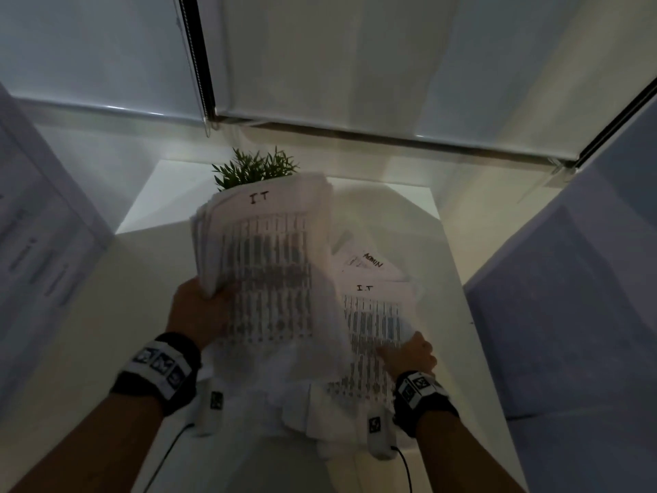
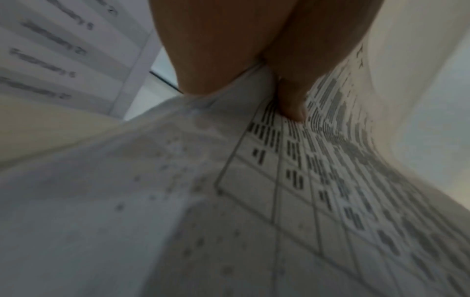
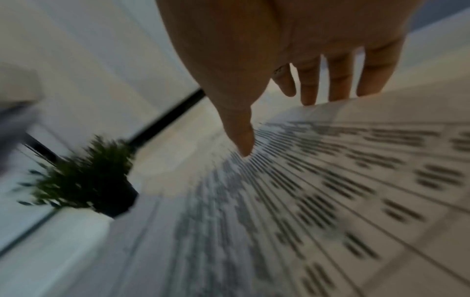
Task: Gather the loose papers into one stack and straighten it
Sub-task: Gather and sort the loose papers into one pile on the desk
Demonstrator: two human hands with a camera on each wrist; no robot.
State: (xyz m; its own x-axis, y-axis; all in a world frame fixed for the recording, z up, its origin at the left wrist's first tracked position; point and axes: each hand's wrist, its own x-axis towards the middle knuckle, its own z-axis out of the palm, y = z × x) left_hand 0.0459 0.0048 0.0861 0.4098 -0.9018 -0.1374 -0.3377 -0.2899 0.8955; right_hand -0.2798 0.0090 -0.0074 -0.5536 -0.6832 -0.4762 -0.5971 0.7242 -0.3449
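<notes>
A thick bundle of printed papers marked "I.T" is lifted off the white table, its left edge gripped by my left hand. In the left wrist view the thumb lies on the top sheet with the bundle's edge in the palm. To the right another "I.T" sheet lies lower; my right hand holds its right edge. The right wrist view shows the thumb on top of that printed sheet and the fingers reaching under its far edge. A sheet marked "ADMIN" lies behind.
A small potted plant stands at the back of the white table, partly behind the lifted bundle. White panels rise on the left and a blue-grey one on the right. Blinds hang behind.
</notes>
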